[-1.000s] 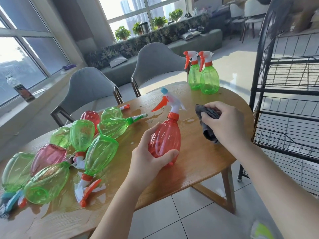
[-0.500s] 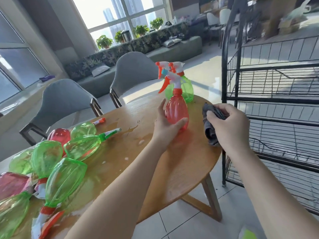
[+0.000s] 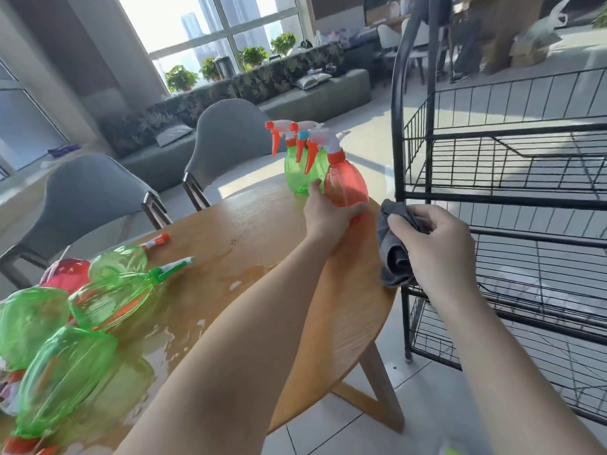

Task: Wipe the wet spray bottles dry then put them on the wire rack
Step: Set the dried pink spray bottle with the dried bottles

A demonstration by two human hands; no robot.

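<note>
My left hand (image 3: 328,215) grips the lower body of a red spray bottle (image 3: 345,182), upright at the far right of the round wooden table (image 3: 262,231). It stands right beside two upright green spray bottles (image 3: 300,172) with orange triggers. My right hand (image 3: 433,238) holds a bunched dark grey cloth (image 3: 392,244) over the table's right edge, just right of the red bottle. A black wire rack (image 3: 499,198) with several shelves stands to the right of the table.
Several green and red spray bottles (image 3: 98,297) lie in a wet heap at the table's left, with water pooled around them (image 3: 170,336). Two grey chairs (image 3: 226,139) stand behind the table. A tiled floor lies below.
My left hand carried the red bottle from the table's middle to the far right, next to the two green bottles. My right hand with the cloth stayed beside it.
</note>
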